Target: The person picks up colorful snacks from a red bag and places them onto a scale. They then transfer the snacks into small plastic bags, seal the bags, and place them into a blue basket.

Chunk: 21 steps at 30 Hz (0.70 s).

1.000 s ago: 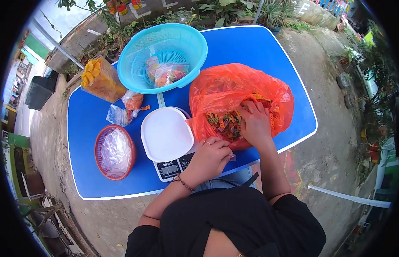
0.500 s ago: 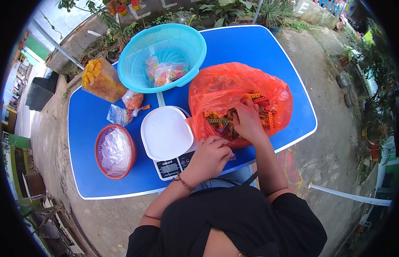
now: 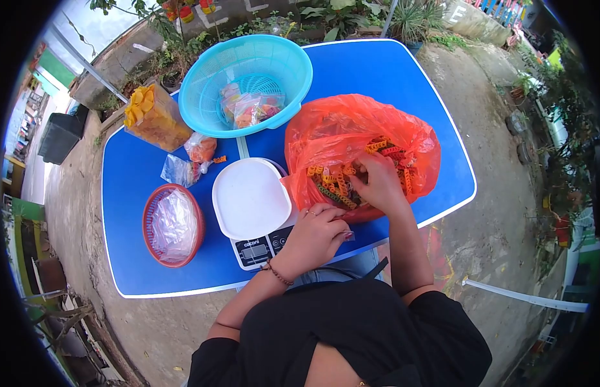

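Observation:
My right hand (image 3: 382, 186) reaches into a red plastic bag (image 3: 325, 122), its fingers curled on colourful spiral snack pieces (image 3: 333, 184) in orange, green and red. Its fingertips are partly hidden among the pieces. At the bag's near edge rests my left hand (image 3: 313, 240), closed, with a bit of clear plastic bag (image 3: 349, 236) showing by its fingers. How much of that plastic lies inside the hand is hidden. Just left of the red bag, a white kitchen scale (image 3: 251, 200) stands near my left hand.
A turquoise basket (image 3: 196, 97) with filled packets (image 3: 258, 111) is at the back. On the left are a container of yellow chips (image 3: 157, 119), a small knotted bag (image 3: 201, 148) and a red basket (image 3: 147, 222) of clear bags (image 3: 174, 222). All stand on a blue table (image 3: 129, 271).
My right hand has shifted slightly right and back among the snack pieces, uncovering more orange ones on its left. My left hand has stayed in place.

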Motion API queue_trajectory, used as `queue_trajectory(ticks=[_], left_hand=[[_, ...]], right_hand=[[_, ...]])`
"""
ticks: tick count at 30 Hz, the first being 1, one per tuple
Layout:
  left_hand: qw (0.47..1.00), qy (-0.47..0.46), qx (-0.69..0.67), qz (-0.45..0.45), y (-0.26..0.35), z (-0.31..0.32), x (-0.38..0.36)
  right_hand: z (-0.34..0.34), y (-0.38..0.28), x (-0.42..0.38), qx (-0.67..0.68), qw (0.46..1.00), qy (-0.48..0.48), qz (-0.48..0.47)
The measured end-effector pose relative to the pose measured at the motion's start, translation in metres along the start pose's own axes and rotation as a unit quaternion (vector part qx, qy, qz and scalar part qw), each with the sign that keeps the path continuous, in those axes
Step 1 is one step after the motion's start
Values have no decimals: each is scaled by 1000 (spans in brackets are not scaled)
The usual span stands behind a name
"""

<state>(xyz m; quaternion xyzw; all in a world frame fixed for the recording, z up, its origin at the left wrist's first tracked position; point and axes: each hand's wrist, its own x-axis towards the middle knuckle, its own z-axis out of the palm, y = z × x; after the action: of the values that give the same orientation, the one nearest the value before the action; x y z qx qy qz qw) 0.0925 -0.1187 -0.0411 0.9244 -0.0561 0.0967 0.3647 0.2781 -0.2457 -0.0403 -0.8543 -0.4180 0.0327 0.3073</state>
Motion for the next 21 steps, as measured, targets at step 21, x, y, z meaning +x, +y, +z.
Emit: queue_trajectory(ticks=[21], left_hand=[[1000, -16, -4, -12, 4, -5, -1]], right_hand=[[-17, 28, -23, 359, 921, 108, 101]])
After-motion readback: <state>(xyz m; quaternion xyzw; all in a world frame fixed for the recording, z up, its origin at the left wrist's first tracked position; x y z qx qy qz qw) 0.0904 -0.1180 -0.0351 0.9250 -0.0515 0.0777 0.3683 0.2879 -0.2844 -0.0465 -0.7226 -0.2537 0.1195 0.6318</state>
